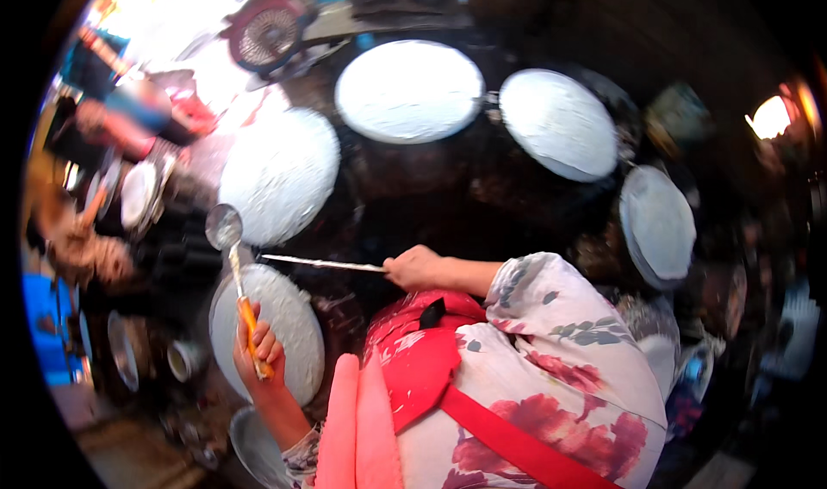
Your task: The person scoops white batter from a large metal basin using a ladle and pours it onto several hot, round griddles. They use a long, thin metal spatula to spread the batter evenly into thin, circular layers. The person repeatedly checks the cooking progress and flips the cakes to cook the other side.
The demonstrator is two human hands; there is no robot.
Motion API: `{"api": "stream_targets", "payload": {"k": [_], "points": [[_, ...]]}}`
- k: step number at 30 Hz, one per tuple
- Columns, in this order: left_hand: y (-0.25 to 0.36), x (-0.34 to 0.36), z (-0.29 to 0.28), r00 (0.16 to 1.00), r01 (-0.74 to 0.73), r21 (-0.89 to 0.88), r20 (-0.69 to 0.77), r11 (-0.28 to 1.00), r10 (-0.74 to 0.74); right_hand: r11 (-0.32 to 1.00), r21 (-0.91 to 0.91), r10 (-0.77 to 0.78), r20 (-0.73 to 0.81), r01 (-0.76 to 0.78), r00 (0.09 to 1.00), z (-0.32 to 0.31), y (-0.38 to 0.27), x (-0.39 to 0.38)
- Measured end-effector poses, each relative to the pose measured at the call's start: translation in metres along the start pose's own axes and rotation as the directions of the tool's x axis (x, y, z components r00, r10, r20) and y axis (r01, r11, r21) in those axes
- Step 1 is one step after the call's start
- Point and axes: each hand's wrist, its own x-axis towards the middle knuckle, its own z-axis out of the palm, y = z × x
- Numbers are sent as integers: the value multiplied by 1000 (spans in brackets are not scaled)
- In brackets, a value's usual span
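Note:
My left hand point(260, 353) is closed around the orange handle of a ladle point(224, 225), its round metal bowl raised beside the white discs. My right hand point(415, 268) is closed on one end of a long, thin, pale stick point(320, 263), which points left toward the ladle. Below the stick and behind my left hand lies a round white disc point(293, 338). Just above the stick is another white disc point(280, 174) with a wrinkled surface. Whether these are covered pans or coated plates I cannot tell.
More round white discs curve around me: one at the far middle point(409, 91), one at the far right point(560, 123) and one at the right point(657, 222). A fan-like round device point(267, 37) stands at the back. Another person point(95, 239) is at the left, near several bowls.

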Motion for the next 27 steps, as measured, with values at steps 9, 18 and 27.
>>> {"api": "stream_targets", "payload": {"k": [9,18,27], "points": [[-42,31,58,918,273,168,249,947,-309,986,100,157,-255,-135,954,16,23,-92],[-164,30,117,967,223,456,8,861,-255,478,247,664,-730,-843,162,-4,195,-263],[-268,38,191,896,412,510,-76,755,-438,240,436,781,-618,-867,-95,-2,305,-412]]}}
